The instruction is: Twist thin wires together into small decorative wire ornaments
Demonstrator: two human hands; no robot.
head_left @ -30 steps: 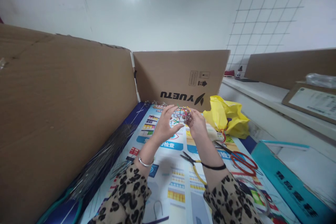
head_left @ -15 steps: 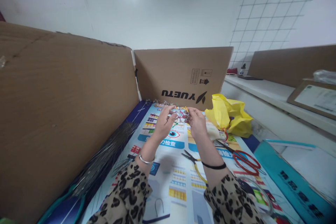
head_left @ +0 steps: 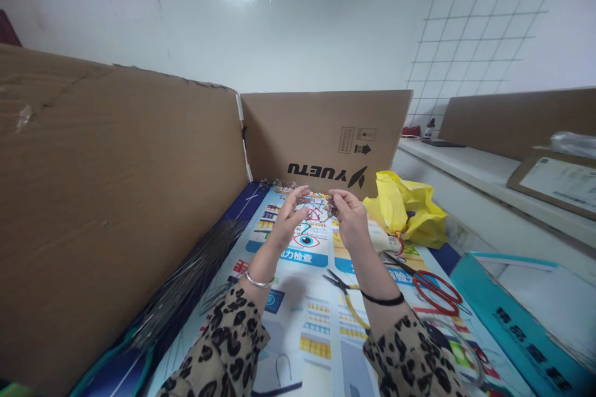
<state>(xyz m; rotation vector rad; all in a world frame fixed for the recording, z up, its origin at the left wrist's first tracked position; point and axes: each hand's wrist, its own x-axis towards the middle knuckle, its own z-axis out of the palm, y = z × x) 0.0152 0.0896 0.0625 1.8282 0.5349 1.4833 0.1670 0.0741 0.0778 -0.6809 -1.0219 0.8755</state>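
Both my hands are raised over the printed poster, holding a small tangle of thin coloured wire between them. My left hand pinches its left side with curled fingers. My right hand pinches its right side. Red, green and yellow strands show between the fingertips. Leopard-print sleeves cover both forearms; a silver bangle is on the left wrist and a black band on the right.
Yellow-handled pliers and red-handled scissors lie on the poster near my right arm. A bundle of thin metal wires lies along the left cardboard wall. A yellow plastic bag sits at the back right; a teal bag at right.
My hands stay together on the wire tangle, the fingers shifting slightly; the left fingers have closed in from a more spread pose. The view has shifted a little.
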